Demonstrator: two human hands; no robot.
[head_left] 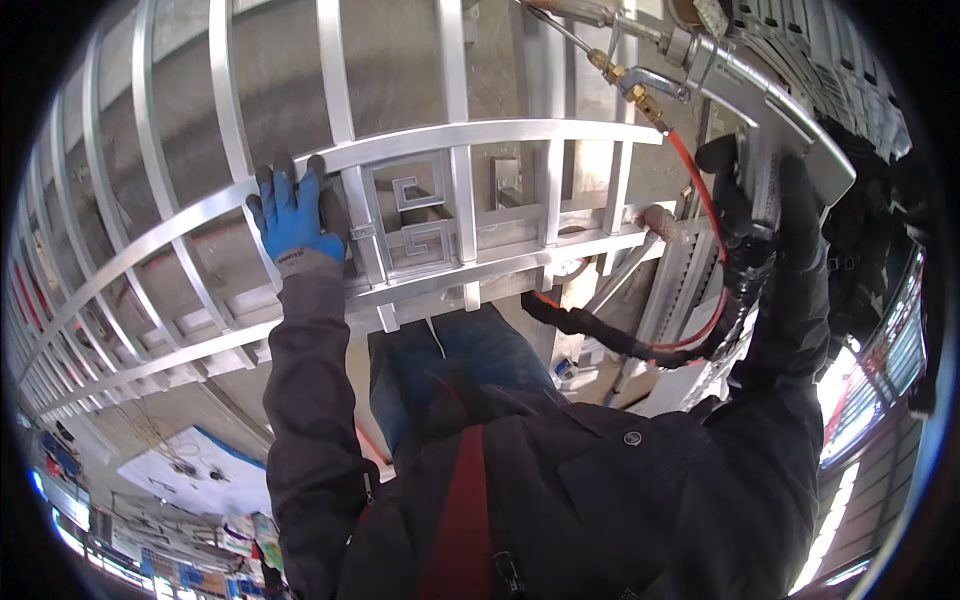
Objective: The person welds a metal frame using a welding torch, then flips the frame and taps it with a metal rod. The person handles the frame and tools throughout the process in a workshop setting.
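Observation:
My left hand (293, 215), in a blue glove with dark fingertips, lies on the curved upper rail of a silver metal railing (480, 132). Its fingers are spread. Beside the thumb, a panel with square spiral ornaments (412, 215) is set between the bars. At the right my right hand (768, 200), in a black glove, is wrapped around the handle of a grey welding gun (745, 85). The gun points to the upper left, above the railing. Brass fittings (625, 78) and a red hose (690, 160) run along it; the picture's upper edge cuts off its tip.
A mallet (660, 222) lies by the railing's right end. A black-wrapped cable (610, 335) loops below my right hand. Stacked metal profiles (790, 30) fill the upper right. A white sheet (195, 470) lies at the lower left.

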